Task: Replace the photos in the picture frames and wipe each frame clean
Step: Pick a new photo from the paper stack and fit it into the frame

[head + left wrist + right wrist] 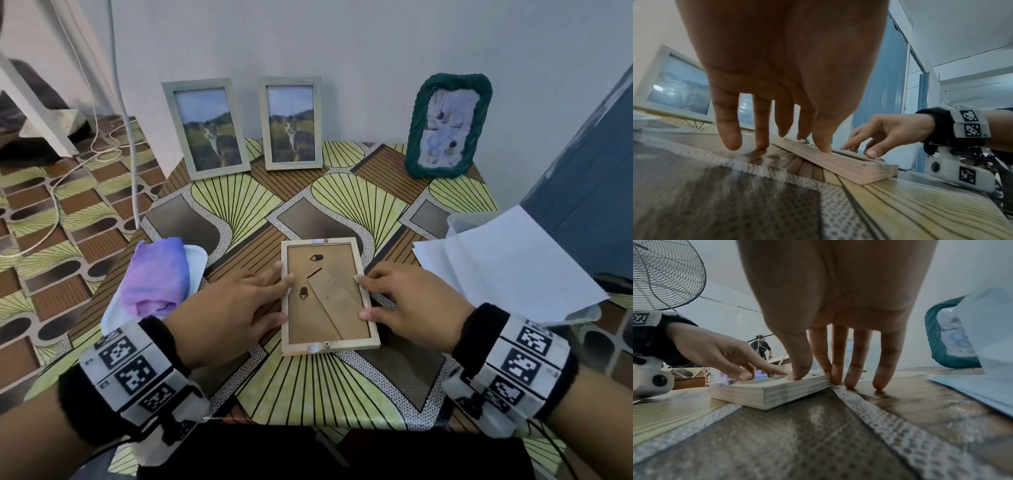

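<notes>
A light wooden picture frame (329,344) lies face down in the middle of the table (308,387), its brown backing board and folded stand facing up. My left hand (260,298) rests flat at the frame's left edge, with straight fingertips (821,146) touching the rim (846,165). My right hand (387,298) is at the right edge, its thumb on the rim (766,392) and its other fingers (851,373) down on the table beside it. Neither hand holds anything. A purple cloth (156,277) lies to the left.
Two grey frames with cat photos (209,128) (293,123) and a green woven frame (448,126) stand against the back wall. White sheets in a clear sleeve (507,267) lie at the right. The cloth sits on a white pack (197,260). Cables run over the floor at the left (51,192).
</notes>
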Action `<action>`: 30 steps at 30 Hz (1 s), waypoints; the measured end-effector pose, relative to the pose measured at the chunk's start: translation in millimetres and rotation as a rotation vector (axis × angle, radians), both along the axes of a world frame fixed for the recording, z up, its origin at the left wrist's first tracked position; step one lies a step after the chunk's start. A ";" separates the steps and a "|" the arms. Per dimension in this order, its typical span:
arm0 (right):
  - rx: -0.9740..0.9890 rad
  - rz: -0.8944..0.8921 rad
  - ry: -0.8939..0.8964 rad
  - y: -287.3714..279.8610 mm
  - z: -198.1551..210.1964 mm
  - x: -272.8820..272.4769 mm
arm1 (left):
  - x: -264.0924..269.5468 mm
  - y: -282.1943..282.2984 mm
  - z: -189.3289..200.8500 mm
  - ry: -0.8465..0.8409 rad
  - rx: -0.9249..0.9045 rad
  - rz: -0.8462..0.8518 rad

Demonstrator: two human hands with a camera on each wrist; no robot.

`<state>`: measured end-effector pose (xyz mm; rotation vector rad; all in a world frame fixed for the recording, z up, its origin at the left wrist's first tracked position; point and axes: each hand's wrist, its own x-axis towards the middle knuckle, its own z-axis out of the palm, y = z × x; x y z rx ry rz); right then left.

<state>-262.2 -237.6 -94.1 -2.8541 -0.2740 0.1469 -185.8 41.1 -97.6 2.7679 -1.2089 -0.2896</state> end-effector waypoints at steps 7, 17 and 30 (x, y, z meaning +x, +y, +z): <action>-0.045 0.049 0.008 0.2 3.4 0.7 | 9.3 -2.0 5.6 0.039 0.055 -0.026; 0.083 -0.074 -0.159 2.2 17.7 22.0 | -12.2 -4.0 32.1 -0.045 0.038 -0.122; -0.236 0.019 0.107 5.9 9.4 32.3 | -47.8 18.1 33.2 -0.082 0.343 -0.261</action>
